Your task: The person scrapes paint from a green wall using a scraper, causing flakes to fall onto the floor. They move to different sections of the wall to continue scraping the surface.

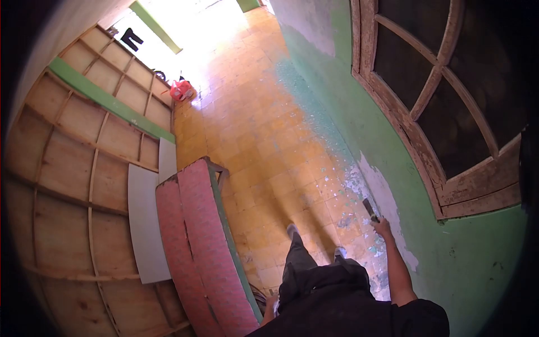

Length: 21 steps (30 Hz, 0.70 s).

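Observation:
My right hand (382, 227) is closed around the handle of a scraper (369, 209), its flat dark blade tilted up beside the wall. Next to it, the green wall (404, 168) has a pale bare patch (387, 196) low down, where paint is off. Paint flakes (351, 185) lie scattered on the floor along the wall's foot. Low in view, my left hand (271, 308) hangs by my thigh near the pink bench, partly cut off by my clothing. Its fingers look curled around something small that I cannot make out.
A pink-topped bench (208, 247) with a green edge stands at left, against a wooden panel partition (73, 180) and a white board (146, 224). A wooden-framed window (441, 67) is set in the right wall. Yellow floor tiles (247, 135) run toward a red bag (181, 90) and a bright opening.

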Motion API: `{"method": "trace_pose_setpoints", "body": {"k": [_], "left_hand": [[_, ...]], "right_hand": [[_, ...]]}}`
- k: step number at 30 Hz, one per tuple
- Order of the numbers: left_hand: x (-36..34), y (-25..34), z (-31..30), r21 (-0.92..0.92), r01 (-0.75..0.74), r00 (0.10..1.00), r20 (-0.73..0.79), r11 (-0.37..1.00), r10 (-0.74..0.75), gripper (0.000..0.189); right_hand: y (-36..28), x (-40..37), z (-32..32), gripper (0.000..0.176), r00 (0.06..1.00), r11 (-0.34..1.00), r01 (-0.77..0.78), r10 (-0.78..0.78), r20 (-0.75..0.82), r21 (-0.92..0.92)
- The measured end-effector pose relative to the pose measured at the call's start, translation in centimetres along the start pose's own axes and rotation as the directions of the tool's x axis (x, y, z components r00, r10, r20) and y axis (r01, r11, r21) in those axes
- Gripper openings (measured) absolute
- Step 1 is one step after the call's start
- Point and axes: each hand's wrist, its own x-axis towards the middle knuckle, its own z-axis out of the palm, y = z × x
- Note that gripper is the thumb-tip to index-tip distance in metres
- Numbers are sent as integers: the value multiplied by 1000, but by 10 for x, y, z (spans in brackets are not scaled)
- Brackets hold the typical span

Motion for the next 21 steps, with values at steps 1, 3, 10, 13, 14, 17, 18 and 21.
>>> {"method": "trace_pose_setpoints", "body": {"k": [1, 3, 10, 13, 14, 17, 18, 21], "left_hand": [[12, 14, -6, 25, -10, 1000, 27, 1000, 9, 38], [43, 44, -31, 67, -27, 997, 78, 997, 21, 37], [181, 218, -138, 147, -134, 946, 312, 980, 82, 35], [269, 322, -166, 75, -201, 880, 451, 977, 147, 37], [269, 367, -165, 92, -291, 900, 365, 952, 240, 37], [256, 500, -127, 176, -415, 897, 243, 892, 370, 36], [249, 536, -110, 209, -454, 880, 260, 866, 398, 36], [210, 611, -63, 318, -578, 807, 358, 752, 469, 40]], "right_hand": [[-23, -4, -3, 37, 998, 998, -56, 57, -31, 30], [-23, -3, 7, 38, 988, 993, -79, 90, -122, 89], [86, -93, 146, 50, 770, 820, -473, 563, -302, 323], [69, -180, 223, 36, 707, 896, -443, 374, -601, 35], [53, -205, 243, 36, 683, 825, -558, 518, -515, 88], [16, -247, 289, 35, 529, 581, -802, 799, -287, 139], [5, -252, 300, 32, 493, 528, -833, 844, -212, 165], [-33, -244, 332, 27, 412, 423, -867, 906, -99, 265]]}}
